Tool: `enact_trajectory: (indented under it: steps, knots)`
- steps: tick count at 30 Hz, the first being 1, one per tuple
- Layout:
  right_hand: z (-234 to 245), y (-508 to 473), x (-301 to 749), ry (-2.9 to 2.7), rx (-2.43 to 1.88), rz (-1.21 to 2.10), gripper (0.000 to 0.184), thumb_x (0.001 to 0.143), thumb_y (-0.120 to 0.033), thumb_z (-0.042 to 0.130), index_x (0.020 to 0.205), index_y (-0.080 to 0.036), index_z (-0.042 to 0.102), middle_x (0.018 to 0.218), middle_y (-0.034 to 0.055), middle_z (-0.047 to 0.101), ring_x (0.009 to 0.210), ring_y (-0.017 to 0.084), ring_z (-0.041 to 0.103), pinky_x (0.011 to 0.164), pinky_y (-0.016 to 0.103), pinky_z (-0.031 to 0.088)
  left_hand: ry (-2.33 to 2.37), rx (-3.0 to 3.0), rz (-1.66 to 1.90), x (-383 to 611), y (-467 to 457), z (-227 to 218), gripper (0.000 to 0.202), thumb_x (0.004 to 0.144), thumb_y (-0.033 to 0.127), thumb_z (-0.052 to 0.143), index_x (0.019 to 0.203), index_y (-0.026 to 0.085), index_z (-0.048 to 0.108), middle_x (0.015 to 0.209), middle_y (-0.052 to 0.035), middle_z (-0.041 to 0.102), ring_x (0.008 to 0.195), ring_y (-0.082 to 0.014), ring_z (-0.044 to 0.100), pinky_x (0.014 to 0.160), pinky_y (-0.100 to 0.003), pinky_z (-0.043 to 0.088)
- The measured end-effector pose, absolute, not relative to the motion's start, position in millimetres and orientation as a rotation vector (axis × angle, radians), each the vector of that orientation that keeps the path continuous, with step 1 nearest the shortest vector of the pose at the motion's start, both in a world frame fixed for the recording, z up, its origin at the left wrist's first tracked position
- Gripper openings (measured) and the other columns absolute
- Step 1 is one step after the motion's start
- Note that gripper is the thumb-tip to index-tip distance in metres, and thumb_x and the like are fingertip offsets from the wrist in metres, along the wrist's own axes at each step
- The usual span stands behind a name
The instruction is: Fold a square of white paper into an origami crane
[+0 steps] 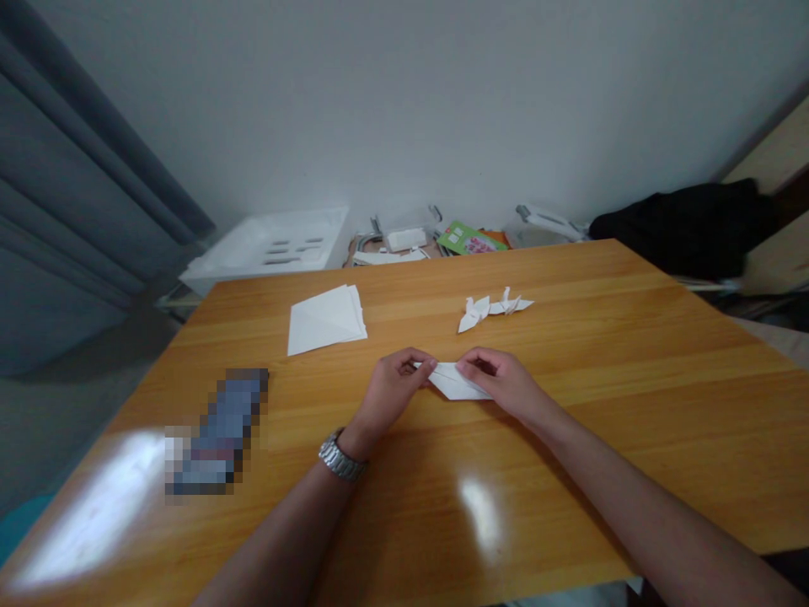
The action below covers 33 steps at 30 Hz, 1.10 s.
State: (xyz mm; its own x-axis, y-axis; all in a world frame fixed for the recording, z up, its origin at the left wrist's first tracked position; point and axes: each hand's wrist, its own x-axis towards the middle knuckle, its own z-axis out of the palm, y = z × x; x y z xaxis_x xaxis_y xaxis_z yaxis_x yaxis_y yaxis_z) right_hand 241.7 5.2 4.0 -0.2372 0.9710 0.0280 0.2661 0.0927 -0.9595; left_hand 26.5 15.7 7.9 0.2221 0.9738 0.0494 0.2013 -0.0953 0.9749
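Note:
A folded piece of white paper (456,384) is held between both hands, just above or on the wooden table (404,506). My left hand (398,381), with a metal watch (342,456) on its wrist, pinches the paper's left end between thumb and fingers. At the paper's right side my right hand (502,379) grips it with the thumb on top; the fingers behind are partly hidden. Beyond the right hand sit two folded paper cranes (475,313), close together. Several sheets of white paper (325,320) lie stacked to the far left of the hands.
A pixelated, phone-like object (221,430) lies on the table's left side. Behind the far edge are a white plastic tray (271,240), a green booklet (468,239) and assorted items. Dark cloth (683,228) is heaped at the back right, and a grey curtain (76,185) hangs at left.

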Motion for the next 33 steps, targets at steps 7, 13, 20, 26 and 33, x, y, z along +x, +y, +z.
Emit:
enact_trajectory:
  steps: [7, 13, 20, 26, 33]
  knots:
    - [2.2, 9.2, 244.8, -1.638, -1.260, 1.120, 0.031, 0.091, -0.047, 0.063, 0.088, -0.018, 0.071, 0.080, 0.0022, 0.069, 0.072, 0.017, 0.057, 0.066, 0.027, 0.042, 1.165, 1.430, 1.008, 26.7, 17.7, 7.8, 0.037, 0.084, 0.050, 0.071, 0.078, 0.015, 0.066, 0.067, -0.0014, 0.068, 0.062, -0.0127, 0.062, 0.061, -0.022, 0.050]
    - [2.8, 11.9, 248.1, -1.711, -1.289, 1.017, 0.027, 0.092, -0.044, 0.062, 0.091, -0.018, 0.072, 0.087, 0.0044, 0.073, 0.079, 0.020, 0.063, 0.071, 0.030, 0.046, 1.195, 1.488, 0.996, 26.1, 15.8, 9.1, 0.040, 0.086, 0.053, 0.068, 0.075, 0.015, 0.066, 0.066, -0.0021, 0.068, 0.061, -0.0128, 0.062, 0.060, -0.022, 0.049]
    - [-2.5, 13.8, 247.1, -1.814, -1.293, 0.884, 0.024, 0.096, -0.037, 0.057, 0.098, -0.020, 0.073, 0.099, 0.0063, 0.075, 0.091, 0.023, 0.067, 0.083, 0.033, 0.049, 1.338, 1.714, 0.947, 22.8, 19.2, 0.3, 0.032, 0.093, 0.044, 0.060, 0.084, 0.016, 0.072, 0.076, -0.0039, 0.073, 0.069, -0.0164, 0.067, 0.064, -0.025, 0.051]
    - [-4.4, 13.3, 243.2, -1.853, -1.305, 0.831, 0.022, 0.096, -0.034, 0.058, 0.097, -0.019, 0.075, 0.099, 0.0071, 0.076, 0.090, 0.022, 0.068, 0.083, 0.033, 0.049, 1.398, 2.155, 0.991, 18.6, 15.2, 11.9, 0.021, 0.098, 0.027, 0.053, 0.108, 0.018, 0.069, 0.105, -0.0083, 0.071, 0.098, -0.0212, 0.066, 0.090, -0.034, 0.052]
    - [-6.7, 13.3, 237.1, -1.931, -1.294, 0.719, 0.019, 0.096, -0.029, 0.059, 0.097, -0.019, 0.076, 0.094, 0.0068, 0.075, 0.087, 0.021, 0.067, 0.081, 0.032, 0.049, 1.127, 2.518, 0.642, 26.9, 1.6, 24.2, 0.026, 0.101, 0.022, 0.046, 0.120, 0.018, 0.063, 0.117, -0.0095, 0.067, 0.108, -0.0232, 0.063, 0.099, -0.040, 0.052]
